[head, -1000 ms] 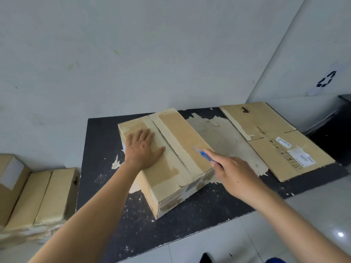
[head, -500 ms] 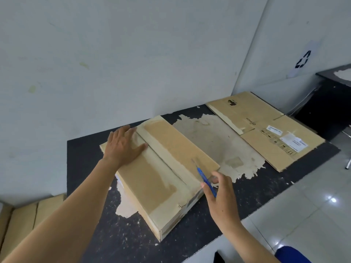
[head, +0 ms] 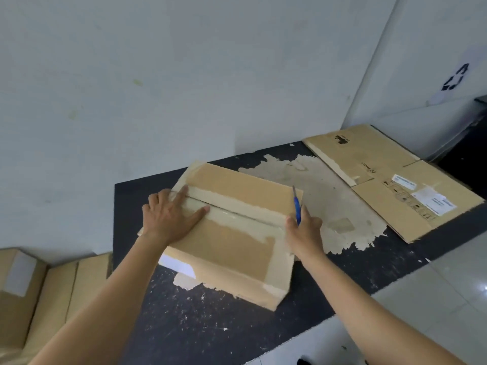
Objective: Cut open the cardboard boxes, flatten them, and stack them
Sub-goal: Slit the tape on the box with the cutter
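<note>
Sealed box [head: 232, 233] flat on the bench [head: 210, 338], taped seam [head: 237, 210] across its top. Left grip [head: 168, 219] open, palm and straight fingers pressed on the box top at the seam's left end. Right grip [head: 303, 230] closed round a blue cutter [head: 297, 206] at the box's right edge, by the seam's end. Probably light and hollow: stiff at the edges, springy across the top flaps, slick on the tape. Best pinned from above beside the seam, clear of the blade's path. Flattened cardboard [head: 395, 180] right of the box.
</note>
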